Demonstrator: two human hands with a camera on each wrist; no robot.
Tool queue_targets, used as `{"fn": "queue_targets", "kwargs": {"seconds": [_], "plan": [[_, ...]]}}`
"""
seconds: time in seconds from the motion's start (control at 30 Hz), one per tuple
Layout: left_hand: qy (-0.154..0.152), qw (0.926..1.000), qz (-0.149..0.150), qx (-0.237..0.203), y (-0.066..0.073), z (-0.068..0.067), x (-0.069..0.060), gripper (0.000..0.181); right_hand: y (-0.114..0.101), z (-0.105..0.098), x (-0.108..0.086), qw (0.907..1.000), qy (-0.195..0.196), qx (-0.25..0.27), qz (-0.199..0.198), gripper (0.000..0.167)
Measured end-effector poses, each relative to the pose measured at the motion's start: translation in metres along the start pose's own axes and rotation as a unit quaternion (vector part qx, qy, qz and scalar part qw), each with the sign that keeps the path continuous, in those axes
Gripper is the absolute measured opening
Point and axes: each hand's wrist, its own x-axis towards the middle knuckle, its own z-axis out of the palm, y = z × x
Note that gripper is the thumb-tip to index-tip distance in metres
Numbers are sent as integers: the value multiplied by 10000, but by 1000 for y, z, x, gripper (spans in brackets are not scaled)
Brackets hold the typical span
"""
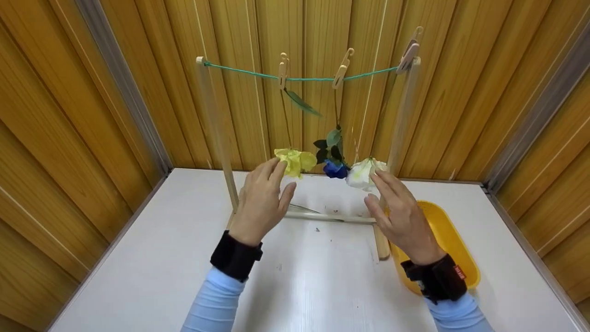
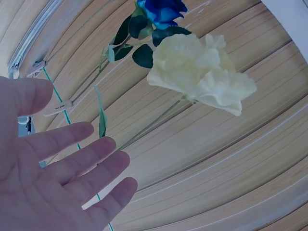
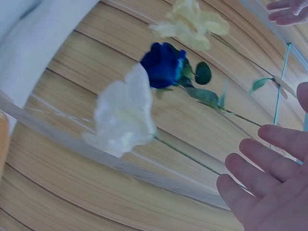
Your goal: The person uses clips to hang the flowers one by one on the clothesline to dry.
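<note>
Three flowers hang head-down from a green cord [image 1: 313,79], each stem under a clothespin. The yellow flower [image 1: 298,162] is at the left, the blue rose [image 1: 335,168] in the middle, the white flower [image 1: 362,175] at the right. My left hand [image 1: 263,198] is held up before the yellow flower, fingers spread and relaxed; the left wrist view shows nothing in its palm. Near the white flower is my right hand [image 1: 400,210], its fingers also extended and holding nothing in the right wrist view. Beige clothespins [image 1: 282,76] pinch the yellow and blue stems; a pinkish clothespin [image 1: 407,57] sits at the right post.
A wooden frame [image 1: 216,133] with two posts and a low crossbar carries the cord. Beside its right foot stands a yellow plastic basin [image 1: 454,240], partly behind my right hand. Small bits lie on the white table [image 1: 304,286]. Wood-panelled walls [image 1: 322,27] enclose three sides.
</note>
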Motion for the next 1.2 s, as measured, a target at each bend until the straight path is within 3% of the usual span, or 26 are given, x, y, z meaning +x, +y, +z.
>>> {"fn": "queue_targets", "kwargs": {"seconds": [0.2, 0.37, 0.53, 0.77, 0.97, 1.2], "plan": [[108, 9999, -106, -80, 8, 33, -31, 50, 2, 21, -31, 9999, 54, -106, 124, 61], [40, 9999, -118, 10, 11, 55, -54, 51, 7, 37, -56, 9997, 85, -204, 56, 66], [-119, 9997, -144, 148, 13, 72, -72, 52, 10, 45, -76, 9990, 21, -340, 304, 66], [-269, 9991, -66, 333, 16, 90, -88, 54, 13, 46, -95, 9941, -387, -497, 884, 64], [-811, 9959, -194, 352, 22, 103, -99, 55, 15, 41, -102, 9885, -763, -585, 1169, 66], [-1288, 9907, -241, 363, 30, 114, -102, 56, 20, 32, -103, 9785, -1279, -572, 1512, 66]]}}
